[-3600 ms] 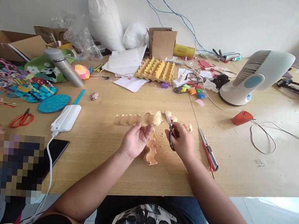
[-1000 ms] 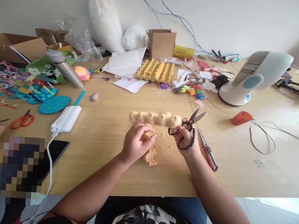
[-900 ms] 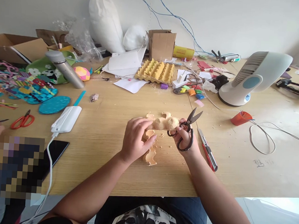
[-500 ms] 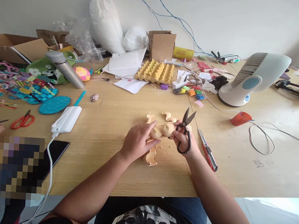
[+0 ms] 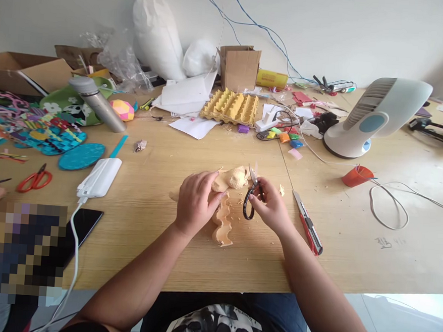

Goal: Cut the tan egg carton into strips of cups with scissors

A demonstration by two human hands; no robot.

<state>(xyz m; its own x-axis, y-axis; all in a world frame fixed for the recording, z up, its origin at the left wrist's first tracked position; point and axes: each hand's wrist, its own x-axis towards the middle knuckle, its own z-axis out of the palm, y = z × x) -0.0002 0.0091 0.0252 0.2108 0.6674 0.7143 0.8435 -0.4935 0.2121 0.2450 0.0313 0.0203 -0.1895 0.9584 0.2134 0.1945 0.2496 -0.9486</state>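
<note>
My left hand [image 5: 195,200] is closed round a tan strip of egg-carton cups [image 5: 233,178] and holds it just above the wooden table [image 5: 154,202]. My right hand [image 5: 270,207] grips black scissors [image 5: 250,197], whose blades point up and touch the right end of the strip. A wavy offcut of the same carton [image 5: 223,226] lies on the table under and between my hands. Small crumbs of carton are scattered round it.
A red utility knife [image 5: 308,223] lies right of my right hand. An orange cup [image 5: 355,175], a white fan [image 5: 376,116] and a cable loop [image 5: 389,205] are further right. A yellow egg tray [image 5: 231,105] sits behind; a power bank [image 5: 99,176], phone [image 5: 83,224], red scissors [image 5: 34,179] left.
The carton strip was turned and drawn in from lying lengthwise to bunched in my left hand. My right hand swung the scissors from pointing right to upright against the strip's end.
</note>
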